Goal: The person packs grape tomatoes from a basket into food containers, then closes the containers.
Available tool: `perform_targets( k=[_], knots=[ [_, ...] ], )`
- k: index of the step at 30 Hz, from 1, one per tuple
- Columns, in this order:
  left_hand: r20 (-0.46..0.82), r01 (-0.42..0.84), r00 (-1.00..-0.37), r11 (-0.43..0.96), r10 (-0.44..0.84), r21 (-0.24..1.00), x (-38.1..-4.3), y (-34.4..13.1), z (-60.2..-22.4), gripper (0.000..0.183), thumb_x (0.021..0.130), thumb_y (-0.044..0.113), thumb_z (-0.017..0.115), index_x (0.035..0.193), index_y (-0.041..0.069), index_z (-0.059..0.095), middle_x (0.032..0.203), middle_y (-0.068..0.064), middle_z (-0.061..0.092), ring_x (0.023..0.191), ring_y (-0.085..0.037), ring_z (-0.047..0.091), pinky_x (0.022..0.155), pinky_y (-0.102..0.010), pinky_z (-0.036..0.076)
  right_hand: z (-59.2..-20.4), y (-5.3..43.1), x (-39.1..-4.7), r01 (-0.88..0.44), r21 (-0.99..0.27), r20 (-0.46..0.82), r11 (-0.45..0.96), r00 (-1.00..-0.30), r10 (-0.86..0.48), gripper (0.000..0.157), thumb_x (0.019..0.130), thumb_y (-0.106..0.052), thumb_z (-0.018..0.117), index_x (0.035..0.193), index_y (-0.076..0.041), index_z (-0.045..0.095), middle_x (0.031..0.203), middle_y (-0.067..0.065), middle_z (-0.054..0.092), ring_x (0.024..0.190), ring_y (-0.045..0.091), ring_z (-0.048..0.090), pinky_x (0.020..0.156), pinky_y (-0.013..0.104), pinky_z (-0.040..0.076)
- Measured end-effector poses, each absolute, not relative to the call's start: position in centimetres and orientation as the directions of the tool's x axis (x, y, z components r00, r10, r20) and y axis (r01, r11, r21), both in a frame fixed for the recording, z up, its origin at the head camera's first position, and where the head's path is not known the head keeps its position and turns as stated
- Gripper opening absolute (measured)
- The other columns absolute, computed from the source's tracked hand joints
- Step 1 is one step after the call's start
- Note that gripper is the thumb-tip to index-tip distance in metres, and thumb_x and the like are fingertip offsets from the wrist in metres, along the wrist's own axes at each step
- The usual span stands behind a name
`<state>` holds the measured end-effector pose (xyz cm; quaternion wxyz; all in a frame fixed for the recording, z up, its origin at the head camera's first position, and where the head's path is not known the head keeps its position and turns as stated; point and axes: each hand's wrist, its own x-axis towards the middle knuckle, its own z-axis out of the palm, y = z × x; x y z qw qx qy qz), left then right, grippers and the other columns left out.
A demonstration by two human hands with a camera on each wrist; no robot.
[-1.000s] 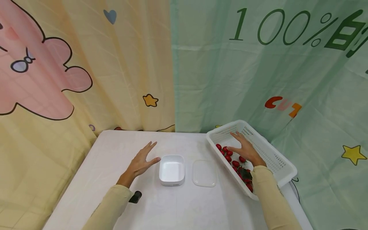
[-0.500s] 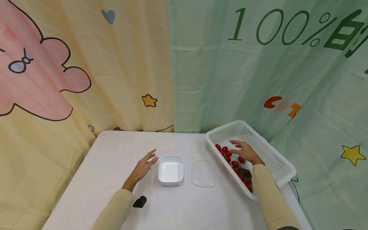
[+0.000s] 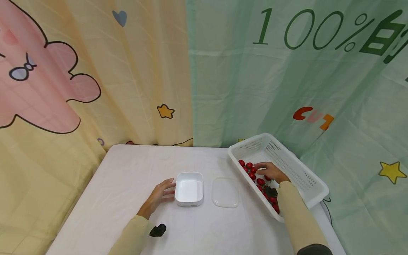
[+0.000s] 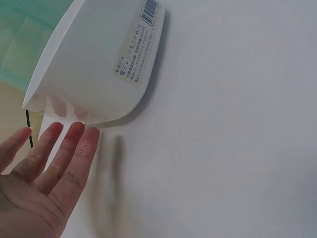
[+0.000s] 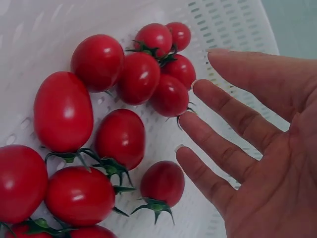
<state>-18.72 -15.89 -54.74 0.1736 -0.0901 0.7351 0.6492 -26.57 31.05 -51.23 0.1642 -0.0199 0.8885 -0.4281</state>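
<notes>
In the head view, my left hand point(image 3: 159, 194) is at the left side of a square white plastic container point(image 3: 189, 189). The left wrist view shows the fingers extended, fingertips right at the lower wall of the container point(image 4: 99, 59), which bears a printed barcode label. My right hand point(image 3: 272, 171) is inside a white perforated basket point(image 3: 298, 173), low over red cherry tomatoes point(image 3: 260, 181). Seen from the right wrist, its fingers are spread and hold nothing, fingertips close to the nearest tomatoes point(image 5: 169, 95). Several tomatoes have green stems.
A clear, flat lid point(image 3: 225, 192) lies on the white-covered table point(image 3: 137, 163), between container and basket. Behind the table hang a yellow curtain point(image 3: 143, 71) and a green curtain point(image 3: 229, 88). A dark cable point(image 3: 329, 212) runs past the table's right edge.
My left hand has come down and closer to the container's left side. The right hand has lowered into the basket toward the tomatoes. Container, lid and basket have stayed put.
</notes>
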Motion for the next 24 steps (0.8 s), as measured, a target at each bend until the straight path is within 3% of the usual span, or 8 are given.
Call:
perform_targets(
  k=[5,14,24],
  knots=[
    [-0.398,-0.389,-0.913,0.106,0.086,0.915,-18.5,-15.5,-55.2,0.06,0.1,0.039,0.047,0.143,-0.001,0.037,0.139,-0.029,0.045,0.117,-0.04,0.055,0.087,-0.046,0.056,-51.9,31.1,-26.6,0.141,-0.784,-0.305,0.605,-0.936,-0.177,0.039,0.091,-0.006,0.061,0.128,0.006,0.056,0.132,0.028,0.051,0.124,0.044,0.044,0.106,0.062,0.033],
    [-0.448,-0.441,-0.888,0.078,0.104,0.894,-18.2,-15.5,-56.0,0.057,0.097,0.032,0.057,0.137,-0.007,0.045,0.123,-0.021,0.058,0.099,-0.028,0.062,0.085,-0.045,0.056,-53.1,31.1,-26.7,0.152,-0.823,-0.327,0.548,-0.914,-0.238,0.041,0.091,-0.006,0.061,0.127,0.012,0.053,0.128,0.03,0.052,0.109,0.035,0.057,0.095,0.052,0.048],
    [-0.481,-0.476,-0.871,0.072,0.102,0.877,-18.2,-15.4,-56.6,0.056,0.096,0.024,0.061,0.136,-0.01,0.043,0.126,-0.024,0.056,0.101,-0.028,0.062,0.087,-0.044,0.056,-53.8,30.6,-26.9,0.174,-0.849,-0.38,0.499,-0.856,-0.35,0.042,0.091,-0.004,0.061,0.128,0.014,0.051,0.126,0.029,0.054,0.099,0.028,0.062,0.095,0.049,0.05]
  ],
)
